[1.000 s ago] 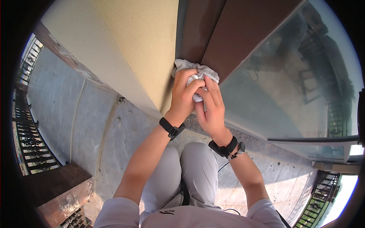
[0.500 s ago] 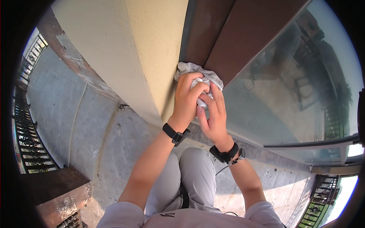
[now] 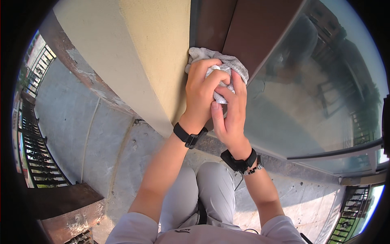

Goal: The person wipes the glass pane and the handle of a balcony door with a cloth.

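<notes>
A crumpled grey cloth [image 3: 237, 65] is bunched against the brown metal door or window frame [image 3: 260, 30], where the frame meets a cream wall [image 3: 156, 44]. My left hand [image 3: 202, 87] grips the cloth with its fingers curled over the top. On the other side, my right hand [image 3: 233, 110] clasps the same cloth, its fingers close against the left hand's. Both palms face inward, and part of the cloth bulges out between the fingers. Each wrist wears a black strap.
Right of the frame stands a large glass pane [image 3: 308, 101] with reflections. Grey stone floor [image 3: 109, 134] stretches to a black metal railing [image 3: 36, 142] at the left. A weathered rusty-brown ledge [image 3: 75, 211] sits at the lower left.
Both hands and the cloth have shifted upward in the picture along the brown frame, with the cloth spread slightly wider. The view has moved a little too. The grip is the same.
</notes>
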`<state>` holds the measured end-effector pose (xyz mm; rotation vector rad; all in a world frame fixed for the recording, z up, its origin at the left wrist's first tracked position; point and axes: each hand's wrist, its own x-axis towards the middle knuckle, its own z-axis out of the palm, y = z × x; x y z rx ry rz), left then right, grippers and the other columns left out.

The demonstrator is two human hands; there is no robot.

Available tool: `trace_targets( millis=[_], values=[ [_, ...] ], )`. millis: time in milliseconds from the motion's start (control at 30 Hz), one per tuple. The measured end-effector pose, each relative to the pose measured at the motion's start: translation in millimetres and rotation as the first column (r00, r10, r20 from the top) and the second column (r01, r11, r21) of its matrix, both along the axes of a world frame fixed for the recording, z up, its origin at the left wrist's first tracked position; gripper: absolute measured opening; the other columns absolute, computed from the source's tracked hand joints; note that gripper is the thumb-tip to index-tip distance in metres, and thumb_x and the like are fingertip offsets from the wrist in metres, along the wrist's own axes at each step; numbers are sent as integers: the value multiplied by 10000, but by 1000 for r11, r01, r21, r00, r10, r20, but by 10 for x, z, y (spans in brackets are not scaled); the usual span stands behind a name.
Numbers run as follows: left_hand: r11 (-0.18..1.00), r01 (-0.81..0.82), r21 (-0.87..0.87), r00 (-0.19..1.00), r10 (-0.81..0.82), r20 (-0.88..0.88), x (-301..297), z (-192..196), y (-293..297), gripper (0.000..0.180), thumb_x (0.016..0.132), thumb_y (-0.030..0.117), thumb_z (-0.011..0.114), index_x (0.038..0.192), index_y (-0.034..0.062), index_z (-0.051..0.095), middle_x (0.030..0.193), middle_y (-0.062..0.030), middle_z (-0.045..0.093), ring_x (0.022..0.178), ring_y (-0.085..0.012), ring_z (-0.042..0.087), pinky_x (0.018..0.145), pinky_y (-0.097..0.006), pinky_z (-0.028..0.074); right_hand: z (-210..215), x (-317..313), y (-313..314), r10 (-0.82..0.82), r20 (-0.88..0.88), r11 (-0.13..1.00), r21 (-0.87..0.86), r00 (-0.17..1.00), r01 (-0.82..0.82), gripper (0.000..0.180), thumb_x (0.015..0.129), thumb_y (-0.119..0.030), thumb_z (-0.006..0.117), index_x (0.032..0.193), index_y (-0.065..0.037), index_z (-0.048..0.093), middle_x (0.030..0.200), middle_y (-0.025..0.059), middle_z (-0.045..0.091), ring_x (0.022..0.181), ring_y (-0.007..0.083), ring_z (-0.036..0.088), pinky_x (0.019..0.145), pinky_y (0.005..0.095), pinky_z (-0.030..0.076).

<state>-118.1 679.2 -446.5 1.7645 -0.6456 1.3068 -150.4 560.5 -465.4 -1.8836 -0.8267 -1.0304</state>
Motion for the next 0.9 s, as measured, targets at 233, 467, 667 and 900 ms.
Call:
trace_targets(
  millis=[233,467,667,900],
  values=[
    [992,-30,122,948,67,-312,-203,-1278,12,202,752,37,741,925,99,656,1174,-120,631,1081,-356,608,881,-447,520,-1094,-225,-205,-17,-332,987,-159,943,-38,340,949,-146,721,1268,-43,663,1572,236,456,1394,452,486,1137,523,438],
    [986,13,166,938,46,-344,-164,-1853,2,324,691,-52,755,957,111,669,1212,-90,624,1128,-350,587,908,-447,519,-1573,-124,-360,-29,-327,976,-214,945,-44,374,918,-122,737,1281,-64,671,1536,234,488,1366,450,518,1112,512,466],
    [958,-14,285,952,100,-288,-196,-2607,-21,388,683,-42,776,1002,167,703,1248,-13,618,1198,-283,542,996,-413,467,-2377,-112,-563,26,-389,957,-256,921,-135,415,861,-51,759,1262,-58,651,1517,221,496,1359,439,530,1092,496,485],
    [962,7,272,891,117,-439,-317,-3309,-54,353,689,-87,741,967,129,715,1205,-34,629,1160,-306,563,973,-416,503,-2914,-174,-549,20,-496,963,-223,868,-149,369,900,-82,727,1259,-53,645,1495,216,504,1352,444,527,1087,485,490]
  ],
)
